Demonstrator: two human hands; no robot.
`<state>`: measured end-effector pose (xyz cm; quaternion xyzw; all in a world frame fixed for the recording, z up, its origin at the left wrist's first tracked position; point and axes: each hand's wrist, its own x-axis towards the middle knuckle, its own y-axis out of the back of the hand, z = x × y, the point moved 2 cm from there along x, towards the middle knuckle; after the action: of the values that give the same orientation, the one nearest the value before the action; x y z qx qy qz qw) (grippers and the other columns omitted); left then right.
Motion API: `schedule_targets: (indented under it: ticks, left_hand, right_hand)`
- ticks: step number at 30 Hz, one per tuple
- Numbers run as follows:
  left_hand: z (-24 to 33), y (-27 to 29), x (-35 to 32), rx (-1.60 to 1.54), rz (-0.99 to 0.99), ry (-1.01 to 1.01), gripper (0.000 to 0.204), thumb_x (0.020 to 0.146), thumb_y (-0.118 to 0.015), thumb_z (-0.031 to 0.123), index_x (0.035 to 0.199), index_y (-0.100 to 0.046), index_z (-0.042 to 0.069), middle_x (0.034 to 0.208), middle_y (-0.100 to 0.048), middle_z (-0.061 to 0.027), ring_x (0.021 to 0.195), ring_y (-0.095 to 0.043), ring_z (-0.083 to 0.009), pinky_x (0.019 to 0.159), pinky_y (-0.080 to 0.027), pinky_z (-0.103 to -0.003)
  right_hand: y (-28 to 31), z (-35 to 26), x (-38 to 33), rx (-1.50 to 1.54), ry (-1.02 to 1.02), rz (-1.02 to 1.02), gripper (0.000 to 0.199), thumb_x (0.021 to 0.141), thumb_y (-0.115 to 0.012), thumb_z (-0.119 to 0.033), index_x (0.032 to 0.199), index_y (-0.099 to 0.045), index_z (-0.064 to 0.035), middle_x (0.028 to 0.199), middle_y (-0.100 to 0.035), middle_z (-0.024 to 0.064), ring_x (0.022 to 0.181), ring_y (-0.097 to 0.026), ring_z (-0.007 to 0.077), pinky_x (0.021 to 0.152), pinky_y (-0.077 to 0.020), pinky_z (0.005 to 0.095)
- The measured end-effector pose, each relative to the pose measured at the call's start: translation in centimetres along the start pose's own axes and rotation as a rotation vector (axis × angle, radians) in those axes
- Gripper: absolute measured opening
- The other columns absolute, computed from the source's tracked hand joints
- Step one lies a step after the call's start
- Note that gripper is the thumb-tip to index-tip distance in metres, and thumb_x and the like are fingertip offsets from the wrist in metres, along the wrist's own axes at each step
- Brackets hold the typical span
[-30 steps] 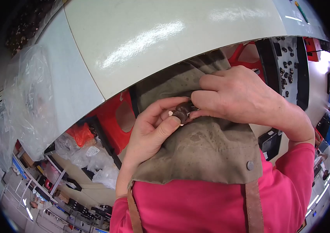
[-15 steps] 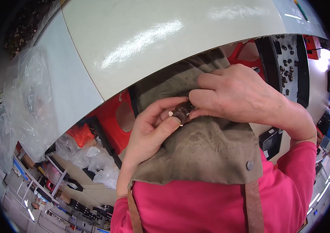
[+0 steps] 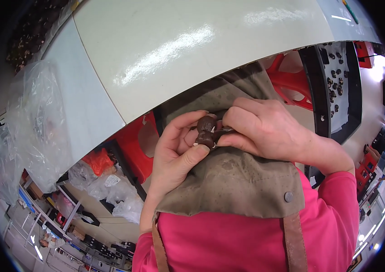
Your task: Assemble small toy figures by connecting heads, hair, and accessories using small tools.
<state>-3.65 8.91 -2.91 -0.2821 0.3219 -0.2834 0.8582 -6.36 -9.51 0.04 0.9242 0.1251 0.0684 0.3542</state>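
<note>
A small dark brown figurine (image 3: 206, 128), with two rounded lumps and pale bits at its edges, is pinched upright between the thumb and fingers of my left hand (image 3: 174, 152). Close against its right side is my right hand (image 3: 265, 128), its thumb and forefinger closed on a thin metal tool (image 3: 223, 130). The tool's tip meets the figurine near its narrow middle. Its exact kind is hidden by the fingers. Both hands are over the brown apron (image 3: 233, 181) on my lap, just below the table edge.
A pale glossy table (image 3: 165, 50) curves ahead of me. Clear plastic bags (image 3: 38, 122) hang at its left. Red stools (image 3: 287, 81) stand under it. To the right, a black-rimmed tray (image 3: 339, 99) holds several small dark pieces. A dark heap (image 3: 31, 34) lies far left.
The figurine has turned more upright and shows more of itself. My right hand has shifted slightly lower and its wrist has rotated, so the thin tool now shows.
</note>
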Motion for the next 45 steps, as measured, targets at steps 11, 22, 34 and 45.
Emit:
schedule_targets:
  ticks: [11,22,34,45]
  left_hand:
    - [-0.1,0.2,-0.1,0.04,0.025,-0.07,0.052,0.08,-0.064,-0.003,0.125,-0.04,0.001,0.132,-0.044,-0.0175,0.117,-0.049,-0.0212,0.099,-0.041,-0.032]
    - [-0.2,0.3,0.0,0.008,0.056,-0.05,0.049,0.081,-0.064,-0.002,0.124,-0.04,0.002,0.129,-0.046,-0.0174,0.113,-0.052,-0.0197,0.097,-0.042,-0.03]
    - [-0.3,0.5,-0.2,0.025,0.095,-0.064,0.048,0.08,-0.065,-0.002,0.123,-0.041,0.001,0.126,-0.049,-0.0175,0.111,-0.054,-0.0186,0.095,-0.043,-0.029]
    - [-0.4,0.5,-0.2,0.027,0.114,-0.07,0.049,0.079,-0.067,-0.001,0.122,-0.042,0.001,0.124,-0.05,-0.0172,0.107,-0.055,-0.0174,0.093,-0.045,-0.028]
  right_hand:
    - [-1.1,-0.2,0.0,0.028,-0.065,-0.038,0.03,0.083,-0.061,-0.031,0.09,-0.051,-0.0039,0.079,-0.051,0.0107,0.067,-0.054,0.03,0.054,-0.0468,0.0383]
    - [-1.3,-0.3,0.2,-0.051,-0.048,-0.07,0.031,0.085,-0.059,-0.034,0.088,-0.05,-0.0046,0.077,-0.049,0.0103,0.066,-0.054,0.0296,0.053,-0.0465,0.0385]
    - [-1.8,-0.2,0.1,-0.035,-0.062,-0.037,0.032,0.085,-0.057,-0.035,0.091,-0.051,-0.003,0.078,-0.049,0.0106,0.066,-0.054,0.0299,0.055,-0.0469,0.0385]
    - [-2.2,-0.3,0.0,-0.018,-0.086,-0.01,0.032,0.086,-0.056,-0.035,0.091,-0.052,-0.0033,0.078,-0.049,0.0106,0.066,-0.054,0.03,0.056,-0.0466,0.0384]
